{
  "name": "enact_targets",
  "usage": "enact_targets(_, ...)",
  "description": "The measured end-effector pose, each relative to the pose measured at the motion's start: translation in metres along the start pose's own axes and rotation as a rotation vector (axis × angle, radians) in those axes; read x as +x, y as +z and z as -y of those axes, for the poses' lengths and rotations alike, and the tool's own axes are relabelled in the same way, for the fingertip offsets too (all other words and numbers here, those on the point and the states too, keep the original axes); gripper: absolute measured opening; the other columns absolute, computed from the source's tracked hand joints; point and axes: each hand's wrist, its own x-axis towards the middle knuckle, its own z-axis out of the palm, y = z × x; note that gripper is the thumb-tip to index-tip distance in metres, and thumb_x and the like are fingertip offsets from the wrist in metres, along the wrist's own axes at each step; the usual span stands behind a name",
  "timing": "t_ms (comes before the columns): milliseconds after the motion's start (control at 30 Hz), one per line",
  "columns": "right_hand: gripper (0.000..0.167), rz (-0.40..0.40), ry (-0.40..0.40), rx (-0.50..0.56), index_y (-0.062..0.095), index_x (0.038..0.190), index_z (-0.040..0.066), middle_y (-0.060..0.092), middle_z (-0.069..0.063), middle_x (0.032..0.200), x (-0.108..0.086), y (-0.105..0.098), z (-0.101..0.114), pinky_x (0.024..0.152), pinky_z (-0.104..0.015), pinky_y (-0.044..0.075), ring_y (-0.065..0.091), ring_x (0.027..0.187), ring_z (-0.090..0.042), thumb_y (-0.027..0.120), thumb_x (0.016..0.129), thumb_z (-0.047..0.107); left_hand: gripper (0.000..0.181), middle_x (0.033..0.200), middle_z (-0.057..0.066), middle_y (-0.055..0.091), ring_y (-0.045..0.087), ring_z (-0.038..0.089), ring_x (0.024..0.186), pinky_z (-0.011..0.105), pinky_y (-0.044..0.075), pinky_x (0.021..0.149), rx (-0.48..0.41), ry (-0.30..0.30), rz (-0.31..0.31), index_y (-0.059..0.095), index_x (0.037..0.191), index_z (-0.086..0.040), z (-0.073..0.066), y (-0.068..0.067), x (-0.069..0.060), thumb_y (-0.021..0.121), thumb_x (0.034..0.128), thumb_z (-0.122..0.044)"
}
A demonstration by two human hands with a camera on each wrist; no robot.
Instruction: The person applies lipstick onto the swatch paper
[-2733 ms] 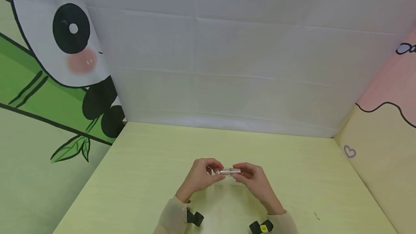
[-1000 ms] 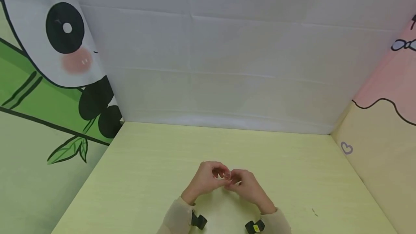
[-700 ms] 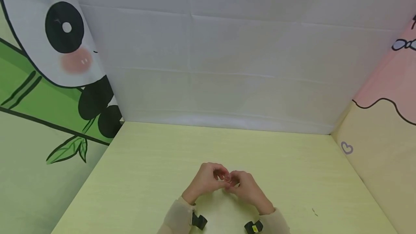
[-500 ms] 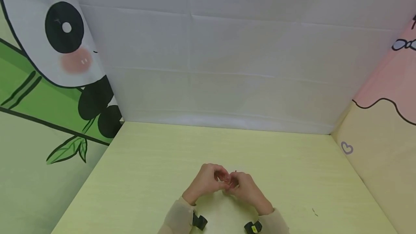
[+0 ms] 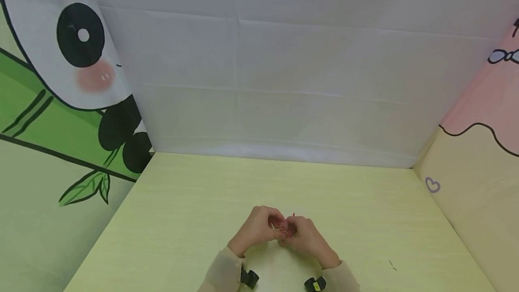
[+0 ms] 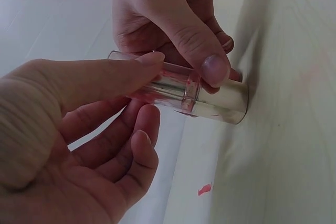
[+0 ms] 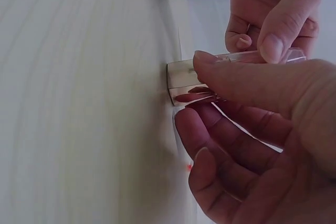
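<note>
Both hands hold one small lipstick tube with a shiny metallic base and a clear cap end. My left hand pinches the clear end between thumb and fingers. The right hand grips the metallic part, its thumb lying along the side in the right wrist view, where the base end shows close to the tabletop. In the head view the fingertips meet and hide nearly all of the tube. Whether cap and base are fitted together or parted cannot be seen.
A pale wood-grain table lies under the hands. A small red mark is on it just beyond the right hand, and a thin dark mark lies to the right. Printed walls stand left and right, a white sheet behind.
The hands have drawn together and slightly nearer the body. The tube, earlier seen lying sideways between them, is now mostly covered by fingers. The red mark has come into sight behind the right hand.
</note>
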Motion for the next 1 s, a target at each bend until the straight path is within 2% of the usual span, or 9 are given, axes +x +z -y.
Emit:
enact_targets(233,0.019,0.015,0.012,0.022,0.066,0.086,0.013,0.06,0.011,0.073,-0.001,0.0,-0.001,0.062,-0.025,0.047,0.057,0.067,-0.009,0.081,0.075,0.009,0.024,0.074,-0.013,0.063,0.059,0.007,0.068,0.022,0.048,0.061,0.012,-0.017,0.009,0.072,0.084,-0.017,0.001,0.001,0.001,0.087,0.0674,-0.008)
enact_targets(500,0.024,0.023,0.049,0.035,0.066,0.09,0.014,0.062,0.007,0.08,-0.004,-0.005,-0.005,0.065,-0.026,0.05,0.061,0.074,-0.015,0.083,0.074,0.014,0.025,0.078,-0.013,0.063,0.059,0.008,0.071,0.023,0.049,0.063,0.007,-0.03,0.037,0.072,0.088,-0.017,-0.001,-0.001,0.001,0.087,0.0682,-0.013)
enact_targets(633,0.029,0.048,0.066,0.044,0.067,0.094,0.013,0.063,0.003,0.082,-0.005,-0.013,-0.006,0.068,-0.028,0.049,0.06,0.077,-0.018,0.085,0.071,0.012,0.029,0.083,-0.008,0.065,0.059,0.01,0.074,0.024,0.048,0.064,0.016,-0.062,0.064,0.073,0.093,-0.016,-0.002,-0.011,-0.001,0.087,0.0685,-0.021)
enact_targets(767,0.03,0.091,0.086,0.047,0.066,0.096,0.007,0.062,-0.002,0.084,-0.006,-0.025,-0.008,0.069,-0.03,0.048,0.059,0.078,-0.02,0.083,0.071,0.005,0.038,0.088,-0.001,0.066,0.059,0.013,0.076,0.027,0.048,0.064,0.008,-0.093,0.056,0.072,0.099,-0.011,0.0,-0.025,-0.005,0.088,0.067,-0.024)
enact_targets(900,0.024,0.122,0.091,-0.003,0.064,0.089,0.005,0.06,-0.001,0.081,-0.011,-0.039,-0.01,0.066,-0.03,0.046,0.055,0.074,-0.019,0.071,0.07,-0.008,0.04,0.091,0.001,0.066,0.059,0.013,0.077,0.029,0.048,0.065,-0.017,-0.094,0.039,0.072,0.103,-0.011,0.006,-0.037,-0.011,0.087,0.0687,-0.025)
enact_targets(1000,0.024,0.129,0.094,-0.058,0.062,0.084,0.006,0.057,0.001,0.078,-0.012,-0.05,-0.012,0.063,-0.03,0.044,0.052,0.072,-0.017,0.063,0.068,-0.012,0.035,0.093,0.002,0.067,0.059,0.012,0.076,0.03,0.049,0.064,-0.023,-0.093,-0.005,0.072,0.103,-0.013,0.012,-0.045,-0.013,0.083,0.0737,-0.029)
